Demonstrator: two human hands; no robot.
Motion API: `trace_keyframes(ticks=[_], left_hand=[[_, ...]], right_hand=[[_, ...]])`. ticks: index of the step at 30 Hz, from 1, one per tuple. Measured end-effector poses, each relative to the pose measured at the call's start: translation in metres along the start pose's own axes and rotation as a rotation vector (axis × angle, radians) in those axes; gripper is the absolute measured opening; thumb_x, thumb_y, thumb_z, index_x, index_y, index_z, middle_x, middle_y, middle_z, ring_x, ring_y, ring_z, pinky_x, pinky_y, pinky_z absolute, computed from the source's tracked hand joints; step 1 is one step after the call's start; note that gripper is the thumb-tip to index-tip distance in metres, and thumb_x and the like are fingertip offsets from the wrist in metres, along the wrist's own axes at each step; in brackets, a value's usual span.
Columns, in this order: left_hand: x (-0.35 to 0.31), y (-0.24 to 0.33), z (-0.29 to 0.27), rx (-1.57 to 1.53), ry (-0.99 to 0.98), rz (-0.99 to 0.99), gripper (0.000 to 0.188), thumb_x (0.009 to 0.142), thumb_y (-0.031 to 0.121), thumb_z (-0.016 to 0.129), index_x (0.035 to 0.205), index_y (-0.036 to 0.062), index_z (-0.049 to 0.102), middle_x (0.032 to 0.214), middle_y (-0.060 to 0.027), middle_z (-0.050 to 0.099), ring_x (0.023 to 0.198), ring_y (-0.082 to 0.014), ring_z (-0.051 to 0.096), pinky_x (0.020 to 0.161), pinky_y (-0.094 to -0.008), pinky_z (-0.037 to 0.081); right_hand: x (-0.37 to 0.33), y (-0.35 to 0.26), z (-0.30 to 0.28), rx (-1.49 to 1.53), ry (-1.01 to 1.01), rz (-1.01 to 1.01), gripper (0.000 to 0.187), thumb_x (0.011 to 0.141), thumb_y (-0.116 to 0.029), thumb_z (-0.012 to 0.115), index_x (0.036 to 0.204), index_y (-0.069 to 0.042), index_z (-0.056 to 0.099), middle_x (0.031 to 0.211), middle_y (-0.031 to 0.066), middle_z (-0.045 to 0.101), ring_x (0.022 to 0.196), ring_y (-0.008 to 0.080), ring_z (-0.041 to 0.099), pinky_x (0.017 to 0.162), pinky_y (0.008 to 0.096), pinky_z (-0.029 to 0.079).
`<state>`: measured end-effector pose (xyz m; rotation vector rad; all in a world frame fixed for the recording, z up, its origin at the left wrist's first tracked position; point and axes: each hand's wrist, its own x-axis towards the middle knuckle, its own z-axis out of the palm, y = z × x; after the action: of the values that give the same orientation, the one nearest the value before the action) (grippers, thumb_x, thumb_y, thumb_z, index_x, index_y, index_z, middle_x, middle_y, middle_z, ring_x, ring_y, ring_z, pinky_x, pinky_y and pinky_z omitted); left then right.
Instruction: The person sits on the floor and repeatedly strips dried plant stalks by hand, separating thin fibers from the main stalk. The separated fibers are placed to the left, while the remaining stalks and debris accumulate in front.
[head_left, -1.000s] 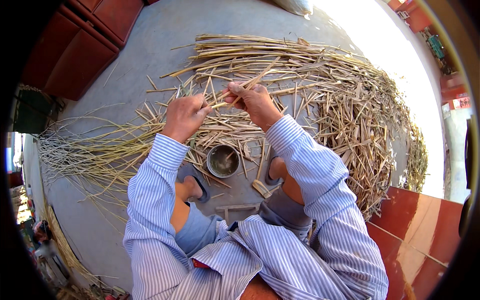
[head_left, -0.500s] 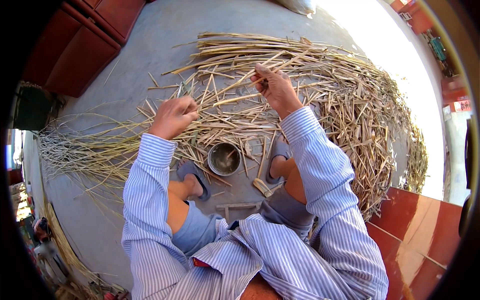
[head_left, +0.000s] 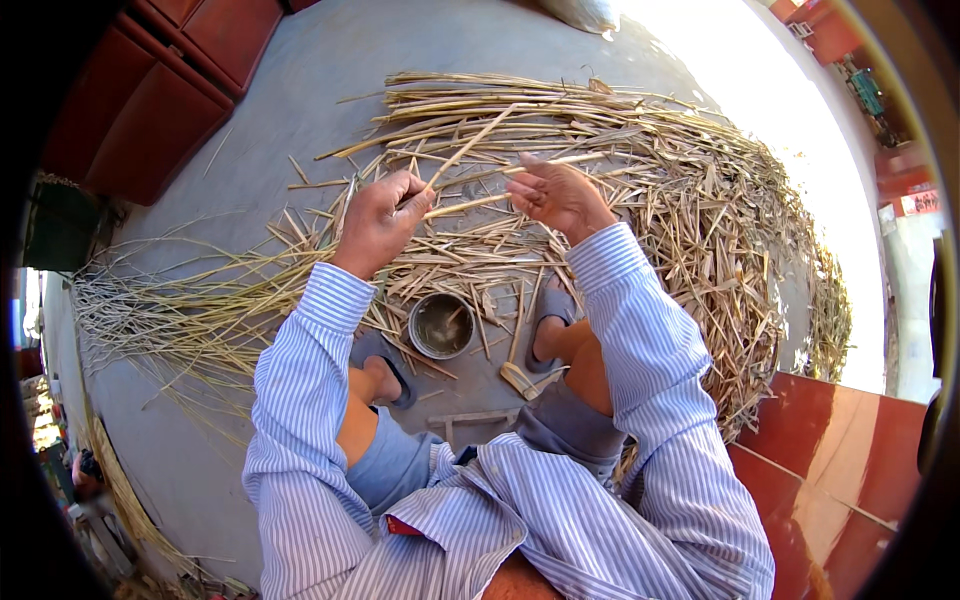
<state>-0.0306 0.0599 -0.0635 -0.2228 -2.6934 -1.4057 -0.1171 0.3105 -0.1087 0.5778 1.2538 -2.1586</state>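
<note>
My left hand (head_left: 382, 222) is closed around the lower end of a dry, straw-coloured stalk (head_left: 470, 150), which slants up and away to the right. Just right of it, my right hand (head_left: 562, 198) is open, thumb and fingers apart, over the heap of dry stalks. A paler stalk (head_left: 468, 206) runs between the two hands; I cannot tell whether it touches the right fingertips or lies below them. Under both hands lie many loose cut pieces of stalk (head_left: 470, 255) on the grey floor. Between my feet stands a round metal bowl (head_left: 441, 326) with murky liquid and a stick in it.
Long stalks lie in a bundle (head_left: 480, 100) at the far side. Dry husks (head_left: 715, 270) are heaped on the right. Thin greenish stems (head_left: 180, 310) spread to the left. Dark red furniture (head_left: 160, 100) stands far left; red panels (head_left: 830, 460) lie near right.
My right hand has let go of the stalk and opened, moving slightly right and nearer. My left hand has moved right and now grips the stalk.
</note>
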Motion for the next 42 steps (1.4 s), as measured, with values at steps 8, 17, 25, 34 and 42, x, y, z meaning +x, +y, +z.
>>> trace_keyframes(ticks=[8, 17, 25, 34, 42], left_hand=[[0.002, -0.004, 0.017, -0.132, -0.138, -0.089, 0.018, 0.09, 0.015, 0.065, 0.086, -0.0017, 0.067, 0.073, -0.0065, 0.068, 0.064, -0.0107, 0.061, 0.058, -0.0281, 0.048], [0.004, 0.0, 0.031, -0.036, -0.025, -0.12, 0.019, 0.089, 0.019, 0.068, 0.085, 0.0007, 0.068, 0.067, -0.0053, 0.068, 0.058, -0.0121, 0.061, 0.054, -0.0276, 0.047], [-0.008, -0.019, 0.009, 0.237, 0.019, -0.059, 0.018, 0.085, 0.021, 0.069, 0.081, 0.004, 0.068, 0.068, -0.0104, 0.068, 0.061, -0.0238, 0.066, 0.055, -0.0364, 0.047], [0.002, -0.017, 0.001, 0.081, -0.051, -0.061, 0.018, 0.087, 0.02, 0.068, 0.088, 0.002, 0.066, 0.077, -0.0099, 0.069, 0.068, -0.0167, 0.066, 0.063, -0.0302, 0.05], [0.021, 0.014, 0.031, -0.138, 0.024, -0.069, 0.019, 0.089, 0.019, 0.067, 0.088, 0.0005, 0.068, 0.072, -0.0065, 0.069, 0.065, -0.012, 0.065, 0.059, -0.0261, 0.049]], right_hand=[[-0.019, 0.013, 0.041, -0.183, -0.266, -0.17, 0.021, 0.095, -0.02, 0.063, 0.111, -0.008, 0.062, 0.105, 0.0058, 0.07, 0.091, 0.0115, 0.067, 0.071, 0.0218, 0.053], [-0.026, 0.025, 0.053, -0.216, -0.242, -0.431, 0.018, 0.094, -0.019, 0.064, 0.101, -0.002, 0.064, 0.092, 0.0091, 0.072, 0.078, 0.0128, 0.067, 0.067, 0.0245, 0.053], [-0.013, -0.018, 0.016, 0.041, -0.008, -0.493, 0.017, 0.093, -0.022, 0.067, 0.094, -0.005, 0.063, 0.086, 0.0052, 0.072, 0.065, 0.007, 0.061, 0.057, 0.0203, 0.05], [-0.016, -0.025, 0.015, 0.06, -0.073, -0.546, 0.017, 0.094, -0.022, 0.065, 0.095, -0.006, 0.062, 0.09, 0.0064, 0.072, 0.069, 0.0074, 0.062, 0.061, 0.019, 0.052], [-0.017, -0.019, 0.022, 0.024, -0.057, -0.591, 0.021, 0.095, -0.025, 0.064, 0.097, -0.004, 0.063, 0.089, 0.0066, 0.071, 0.068, 0.0086, 0.062, 0.056, 0.0188, 0.05]])
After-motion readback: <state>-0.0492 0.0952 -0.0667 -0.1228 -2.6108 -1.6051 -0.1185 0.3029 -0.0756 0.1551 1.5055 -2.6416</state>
